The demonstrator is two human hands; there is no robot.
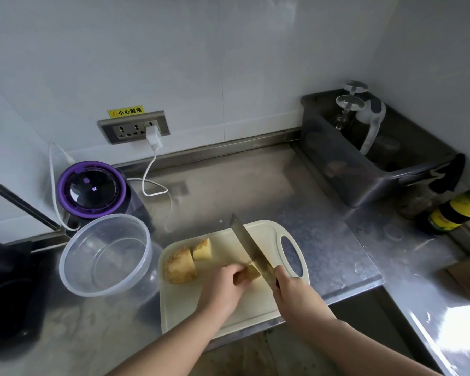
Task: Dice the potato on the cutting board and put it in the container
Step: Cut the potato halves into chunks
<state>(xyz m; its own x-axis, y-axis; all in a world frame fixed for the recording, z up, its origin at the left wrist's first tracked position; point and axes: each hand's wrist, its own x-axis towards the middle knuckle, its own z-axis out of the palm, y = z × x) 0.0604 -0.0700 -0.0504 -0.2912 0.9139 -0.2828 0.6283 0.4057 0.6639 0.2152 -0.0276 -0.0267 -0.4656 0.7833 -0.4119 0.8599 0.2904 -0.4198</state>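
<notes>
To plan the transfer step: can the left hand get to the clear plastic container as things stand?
Probably yes. The clear plastic container stands open beside the cutting board; only low potato chunks lie between it and the left hand, which holds a potato piece.

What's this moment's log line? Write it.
dicing | left hand holds potato piece | right hand grips knife, cutting it | two chunks on cutting board | clear container empty

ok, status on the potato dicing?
Left hand holding a potato piece, right hand gripping knife, blade on that piece. Two bigger chunks uncut on cutting board. Container holds nothing yet; nothing blocking.
</notes>
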